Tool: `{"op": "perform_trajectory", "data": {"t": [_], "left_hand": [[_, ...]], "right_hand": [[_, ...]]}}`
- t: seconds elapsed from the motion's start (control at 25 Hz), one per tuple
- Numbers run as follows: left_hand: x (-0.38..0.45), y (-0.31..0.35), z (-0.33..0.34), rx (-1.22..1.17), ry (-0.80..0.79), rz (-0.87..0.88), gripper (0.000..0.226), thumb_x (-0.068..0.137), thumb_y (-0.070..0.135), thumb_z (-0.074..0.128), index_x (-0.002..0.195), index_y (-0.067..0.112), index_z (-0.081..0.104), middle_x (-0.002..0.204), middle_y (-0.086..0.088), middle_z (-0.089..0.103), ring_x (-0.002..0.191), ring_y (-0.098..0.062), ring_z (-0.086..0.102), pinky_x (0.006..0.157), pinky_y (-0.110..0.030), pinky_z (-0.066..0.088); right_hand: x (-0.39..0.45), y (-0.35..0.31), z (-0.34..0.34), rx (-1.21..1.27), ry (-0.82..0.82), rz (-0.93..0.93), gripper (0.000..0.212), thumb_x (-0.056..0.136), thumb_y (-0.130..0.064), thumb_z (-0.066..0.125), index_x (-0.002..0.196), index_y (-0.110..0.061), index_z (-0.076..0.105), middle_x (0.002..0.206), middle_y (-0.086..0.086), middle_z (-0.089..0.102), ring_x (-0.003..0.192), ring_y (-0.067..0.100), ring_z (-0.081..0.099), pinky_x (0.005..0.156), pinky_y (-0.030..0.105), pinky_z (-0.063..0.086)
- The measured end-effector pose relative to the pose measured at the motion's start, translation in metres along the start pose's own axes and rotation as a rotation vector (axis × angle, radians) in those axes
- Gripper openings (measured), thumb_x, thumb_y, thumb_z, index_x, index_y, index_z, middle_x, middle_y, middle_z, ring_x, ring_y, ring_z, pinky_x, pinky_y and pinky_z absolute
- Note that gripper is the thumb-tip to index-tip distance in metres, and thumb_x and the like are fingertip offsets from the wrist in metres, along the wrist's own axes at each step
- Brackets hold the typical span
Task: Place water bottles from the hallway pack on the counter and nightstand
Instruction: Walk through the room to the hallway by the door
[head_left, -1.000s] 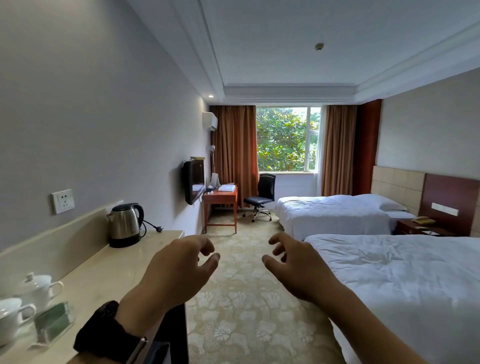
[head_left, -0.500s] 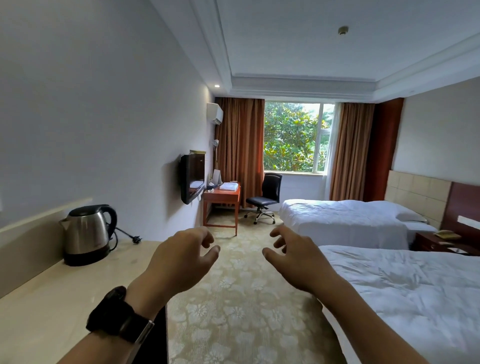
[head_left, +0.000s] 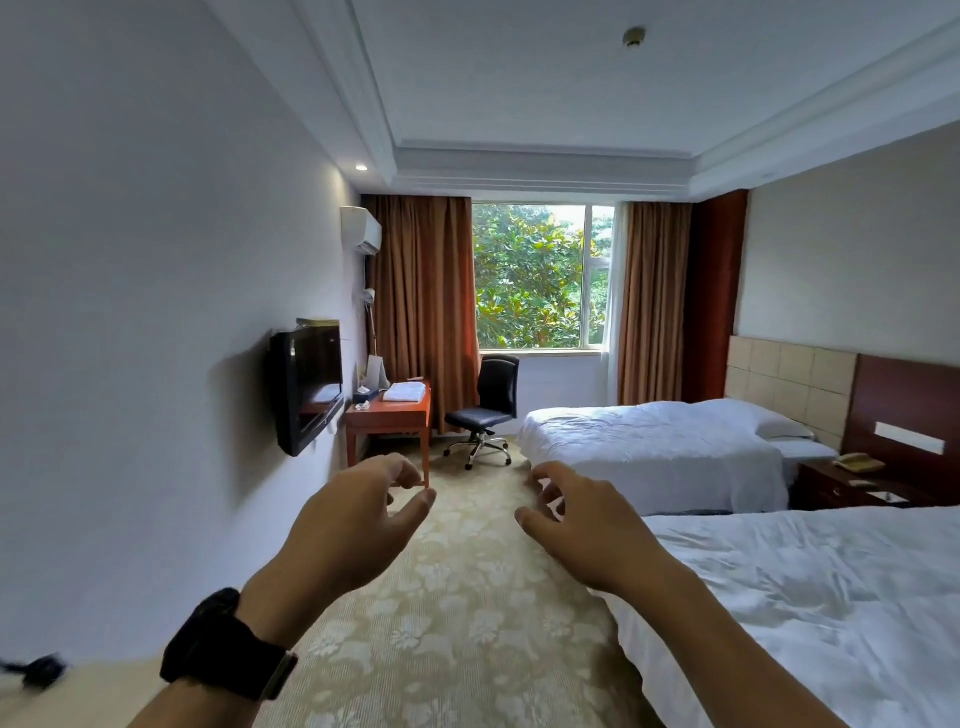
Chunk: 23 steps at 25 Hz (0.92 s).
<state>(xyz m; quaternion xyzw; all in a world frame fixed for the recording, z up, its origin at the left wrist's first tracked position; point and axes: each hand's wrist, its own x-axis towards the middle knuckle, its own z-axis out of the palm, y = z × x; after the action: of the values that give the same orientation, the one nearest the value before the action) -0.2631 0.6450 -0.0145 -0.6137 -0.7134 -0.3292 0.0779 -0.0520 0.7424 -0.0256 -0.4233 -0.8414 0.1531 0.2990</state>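
My left hand (head_left: 358, 514), with a black watch on its wrist, is held out in front of me with curled fingers and holds nothing. My right hand (head_left: 582, 525) is raised beside it, fingers apart and empty. The dark wooden nightstand (head_left: 831, 486) stands between the two beds at the right, with a beige telephone (head_left: 857, 461) on it. Only the far corner of the pale counter (head_left: 93, 686) shows at the bottom left, with a black plug (head_left: 44, 670) lying on it. No water bottle or bottle pack is in view.
Two white beds fill the right side, the near bed (head_left: 805, 613) and the far bed (head_left: 654, 447). A patterned carpet aisle (head_left: 467, 613) runs ahead to a wooden desk (head_left: 389, 415), a black office chair (head_left: 488, 410) and the window. A television (head_left: 306, 384) juts from the left wall.
The view has moved forward down the room. The kettle, cups and most of the counter have slipped out of view at the left. Both hands stay raised and empty.
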Motion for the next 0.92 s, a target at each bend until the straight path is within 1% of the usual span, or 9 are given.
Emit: {"op": "perform_trajectory", "data": {"t": [0.08,0.24,0.32,0.44,0.6,0.72,0.84,0.92], "left_hand": [[0.051,-0.015,0.038,0.013,0.003,0.011,0.029,0.088,0.05,0.059,0.109,0.03,0.062,0.109,0.013,0.068,0.09,-0.004,0.061,0.076,-0.026,0.054],[0.174,-0.044,0.104,0.048,0.011,0.002,0.039,0.088,0.049,0.058,0.119,0.026,0.06,0.119,0.011,0.066,0.098,-0.007,0.061,0.077,-0.022,0.049],[0.233,-0.06,0.128,0.059,0.019,-0.014,0.04,0.088,0.05,0.058,0.121,0.027,0.059,0.12,0.011,0.066,0.099,-0.006,0.06,0.077,-0.021,0.047],[0.312,-0.091,0.158,0.051,0.044,-0.058,0.04,0.088,0.05,0.057,0.121,0.028,0.058,0.12,0.012,0.065,0.1,-0.004,0.059,0.072,-0.018,0.043],[0.409,-0.147,0.211,0.069,0.046,-0.088,0.04,0.088,0.051,0.057,0.12,0.029,0.059,0.119,0.013,0.065,0.098,-0.003,0.059,0.075,-0.018,0.046],[0.489,-0.197,0.252,0.063,0.0,-0.088,0.032,0.089,0.048,0.057,0.113,0.029,0.062,0.108,0.015,0.065,0.093,-0.002,0.06,0.067,-0.014,0.041],[0.582,-0.245,0.282,0.05,-0.001,-0.086,0.022,0.089,0.046,0.058,0.101,0.029,0.066,0.086,0.017,0.062,0.081,0.001,0.059,0.061,-0.013,0.037],[0.651,-0.272,0.301,0.039,0.004,-0.091,0.021,0.089,0.046,0.059,0.1,0.029,0.066,0.077,0.019,0.057,0.073,0.005,0.056,0.059,-0.01,0.034]], "right_hand": [[0.059,0.034,0.017,-0.002,-0.01,-0.016,0.057,0.086,-0.053,0.06,0.137,-0.029,0.049,0.123,-0.004,0.065,0.106,0.011,0.06,0.092,0.033,0.053],[0.199,0.093,0.037,0.001,-0.014,-0.052,0.056,0.084,-0.053,0.059,0.134,-0.029,0.05,0.121,-0.005,0.065,0.105,0.012,0.059,0.093,0.035,0.053],[0.266,0.112,0.047,0.008,-0.025,-0.066,0.054,0.084,-0.052,0.059,0.132,-0.028,0.052,0.118,-0.006,0.065,0.104,0.011,0.059,0.094,0.036,0.052],[0.36,0.131,0.068,0.048,-0.03,-0.076,0.049,0.084,-0.052,0.059,0.128,-0.031,0.055,0.115,-0.008,0.065,0.102,0.01,0.059,0.092,0.035,0.052],[0.473,0.162,0.114,0.048,-0.064,-0.096,0.047,0.084,-0.053,0.058,0.126,-0.034,0.054,0.113,-0.012,0.064,0.101,0.009,0.059,0.09,0.036,0.052],[0.566,0.189,0.156,0.039,-0.077,-0.113,0.045,0.084,-0.052,0.059,0.125,-0.033,0.055,0.11,-0.012,0.063,0.1,0.009,0.059,0.087,0.033,0.05],[0.67,0.206,0.187,0.03,-0.069,-0.126,0.05,0.085,-0.05,0.06,0.129,-0.029,0.055,0.114,-0.008,0.065,0.1,0.011,0.06,0.085,0.03,0.05],[0.743,0.214,0.199,0.028,-0.054,-0.134,0.049,0.085,-0.049,0.062,0.129,-0.028,0.055,0.114,-0.006,0.066,0.096,0.009,0.06,0.079,0.024,0.049]]}}
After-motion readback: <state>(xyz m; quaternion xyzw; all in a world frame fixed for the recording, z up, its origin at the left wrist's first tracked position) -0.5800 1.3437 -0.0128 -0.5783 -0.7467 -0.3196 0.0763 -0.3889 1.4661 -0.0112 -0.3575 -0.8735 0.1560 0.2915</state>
